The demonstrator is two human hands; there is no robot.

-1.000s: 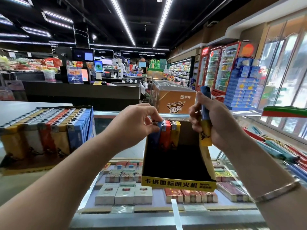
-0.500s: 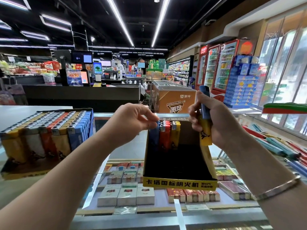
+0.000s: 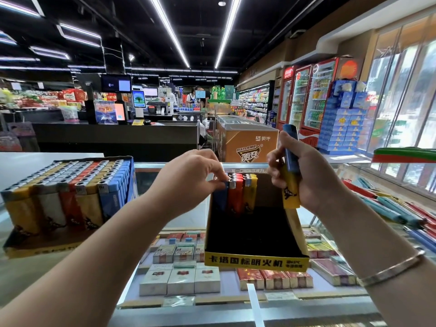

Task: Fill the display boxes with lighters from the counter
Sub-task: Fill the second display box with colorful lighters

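Glass-topped table (image 3: 165,223) is carrying a full cardboard tray of upright lighters (image 3: 68,192) at far left, apparently the supply. The yellow-and-black cardboard display box (image 3: 257,261) is sitting centre, mostly empty, with one short row of blue, red and yellow plastic lighters (image 3: 238,197) standing against its back wall, probably so that rows build forward. The left hand (image 3: 188,182) is pinching the blue lighter's metal cap, seemingly seating it. The right hand (image 3: 304,175) is gripping two slim lighters, blue (image 3: 291,149) and yellow (image 3: 290,192), likely queued for insertion.
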